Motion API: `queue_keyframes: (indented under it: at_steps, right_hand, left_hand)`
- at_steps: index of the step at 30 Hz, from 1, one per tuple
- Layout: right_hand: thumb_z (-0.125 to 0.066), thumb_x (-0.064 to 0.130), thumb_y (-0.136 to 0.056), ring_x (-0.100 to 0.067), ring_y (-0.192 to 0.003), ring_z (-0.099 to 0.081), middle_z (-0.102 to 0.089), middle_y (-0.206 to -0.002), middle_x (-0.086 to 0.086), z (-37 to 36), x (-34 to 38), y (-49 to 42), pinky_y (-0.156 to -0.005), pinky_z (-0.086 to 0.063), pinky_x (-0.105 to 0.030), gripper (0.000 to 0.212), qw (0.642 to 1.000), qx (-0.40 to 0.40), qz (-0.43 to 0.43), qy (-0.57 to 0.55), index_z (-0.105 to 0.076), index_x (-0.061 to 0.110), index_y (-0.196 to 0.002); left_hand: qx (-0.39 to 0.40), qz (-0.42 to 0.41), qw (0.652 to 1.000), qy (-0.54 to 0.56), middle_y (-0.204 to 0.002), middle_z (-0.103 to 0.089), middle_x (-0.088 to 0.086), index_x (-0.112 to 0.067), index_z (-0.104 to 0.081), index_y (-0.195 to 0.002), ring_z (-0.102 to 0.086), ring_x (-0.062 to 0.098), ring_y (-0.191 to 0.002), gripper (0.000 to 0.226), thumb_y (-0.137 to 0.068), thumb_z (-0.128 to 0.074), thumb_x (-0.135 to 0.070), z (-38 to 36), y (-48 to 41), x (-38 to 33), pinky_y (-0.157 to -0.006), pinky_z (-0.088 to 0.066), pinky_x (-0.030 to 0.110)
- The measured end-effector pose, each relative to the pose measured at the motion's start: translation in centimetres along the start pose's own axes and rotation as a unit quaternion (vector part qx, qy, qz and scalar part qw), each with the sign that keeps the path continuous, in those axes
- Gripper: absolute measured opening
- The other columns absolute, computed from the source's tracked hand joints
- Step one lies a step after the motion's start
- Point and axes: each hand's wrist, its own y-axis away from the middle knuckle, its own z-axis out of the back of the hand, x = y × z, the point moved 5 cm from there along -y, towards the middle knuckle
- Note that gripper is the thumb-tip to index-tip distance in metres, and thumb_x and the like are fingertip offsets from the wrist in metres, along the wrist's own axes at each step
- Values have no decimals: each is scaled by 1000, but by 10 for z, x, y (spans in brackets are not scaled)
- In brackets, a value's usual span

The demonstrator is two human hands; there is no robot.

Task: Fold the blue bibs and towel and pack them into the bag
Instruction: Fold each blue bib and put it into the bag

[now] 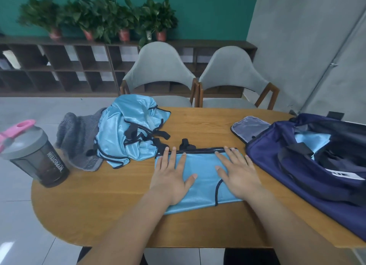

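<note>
A folded blue bib (200, 177) is pressed flat on the table (99, 205) by the left hand (172, 175) and the right hand (237, 173), both palm-down with fingers spread. From it, the heap of unfolded bibs (130, 130) and the grey towel (77, 138) are seen at ten o'clock, and the open navy bag (309, 165) at three o'clock.

Light-blue bib (200, 177), dark trim; navy bag (309, 171); grey towel (75, 138); pink-lidded bottle (37, 155).

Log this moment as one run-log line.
step: pressing folded bib | left hand: flat on it | right hand: flat on it | bib pile, grey towel: unfolded | bag: open, blue fabric inside
</note>
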Motion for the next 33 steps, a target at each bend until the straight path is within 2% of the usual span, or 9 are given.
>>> queue_keyframes:
  at_steps: [9,11,13,16,19,21,24,29,33]
  right_hand:
    - [-1,74,-99,-24,-162,8,13,-175,7,1,-3,25,-131,-3,-47,73,995,16,-97,-17,1,44,-166]
    - [2,73,-99,-28,-161,11,13,-175,3,5,2,36,-130,-2,-51,74,992,1,-125,1,0,42,-166]
    - [-1,71,-102,-31,-161,10,6,-176,-1,16,14,42,-130,-2,-53,74,992,-54,-114,30,-8,37,-167]
    - [-14,64,-103,-28,-162,2,-8,-176,0,26,55,36,-130,-9,-53,70,995,-99,0,3,-23,32,-165]
    - [-12,61,-103,-18,-162,3,-2,-175,8,11,92,25,-130,-11,-48,69,989,-41,130,-50,-26,35,-165]
    - [-14,58,-108,-13,-161,9,4,-175,12,-1,90,19,-131,-5,-45,60,988,-3,147,-51,-22,40,-165]
    - [-16,62,-108,-10,-160,16,9,-175,13,-5,62,12,-131,4,-42,60,994,14,100,-33,-11,45,-165]
    - [-7,71,-102,-17,-161,13,10,-175,9,0,14,4,-131,-2,-46,68,1000,18,-5,-4,3,47,-164]
    - [-8,72,-102,-17,-161,10,11,-175,9,2,-11,15,-131,-2,-43,68,998,12,-51,-31,3,47,-165]
  left_hand:
    - [-33,-77,996,-6,-170,32,0,-23,13,-166,41,18,-151,86,-102,-10,-76,9,7,10,-130,12,45]
    - [-96,-103,990,-21,-174,19,3,-20,-2,-168,30,21,-157,76,-108,-22,-61,18,14,8,-131,6,44]
    - [-170,-102,979,-46,-176,-3,13,-11,-26,-165,4,31,-162,66,-106,-45,-33,26,20,-1,-132,-11,48]
    - [-222,-46,973,31,-170,-25,18,-5,-44,-157,-21,37,-158,64,-95,-59,-13,25,25,-17,-128,-25,48]
    - [-108,30,992,61,-176,4,10,-10,-14,-168,7,26,-163,68,-110,-30,-43,3,19,-13,-132,-2,43]
    - [-57,67,995,54,-172,25,7,-17,2,-168,23,23,-159,76,-108,-17,-58,-2,15,0,-131,6,43]
    - [-25,78,996,33,-168,35,7,-23,12,-167,32,23,-156,84,-101,-7,-72,-3,12,11,-130,10,46]
    - [-20,68,997,25,-166,38,7,-26,14,-166,33,25,-156,88,-97,-4,-77,1,7,15,-130,9,47]
    - [-20,18,999,22,-167,37,6,-30,15,-166,35,25,-155,86,-97,-4,-79,4,2,20,-130,8,48]
